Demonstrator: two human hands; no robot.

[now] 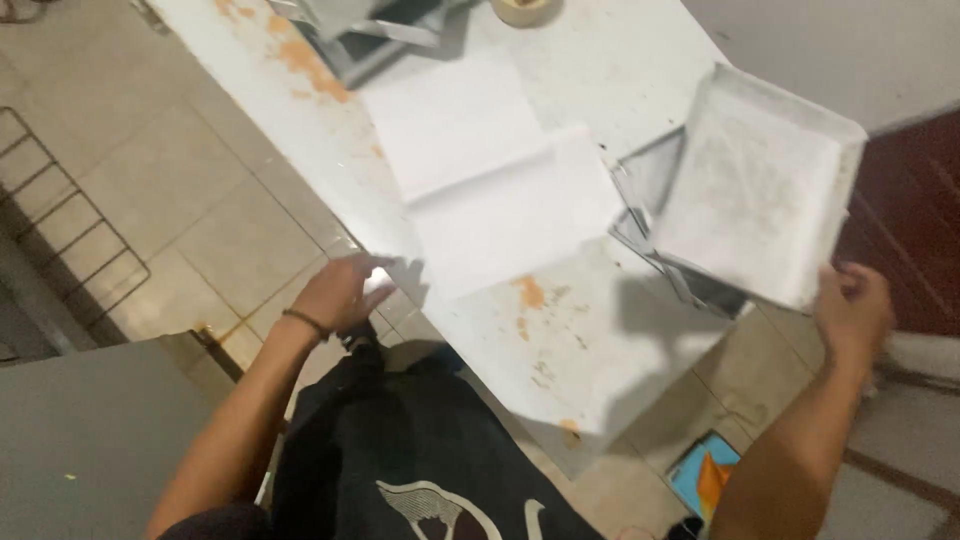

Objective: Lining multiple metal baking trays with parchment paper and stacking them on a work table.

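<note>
Your left hand (340, 292) lies spread on the bench (600, 330) edge beside the paper (500, 190), bracing you, while your right hand (852, 305) pinches the white tray (755, 185), holding it tilted above the bench.

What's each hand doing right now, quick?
Left hand: resting at the table edge beside the paper; grip cannot be told.
Right hand: closed on the corner of the tray, which it holds tilted up.

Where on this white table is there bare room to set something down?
Bare top lies between the white paper sheets and the table's near edge, and behind the lifted tray beside the tape roll. It is crowded under that tray and at the far left corner.
</note>
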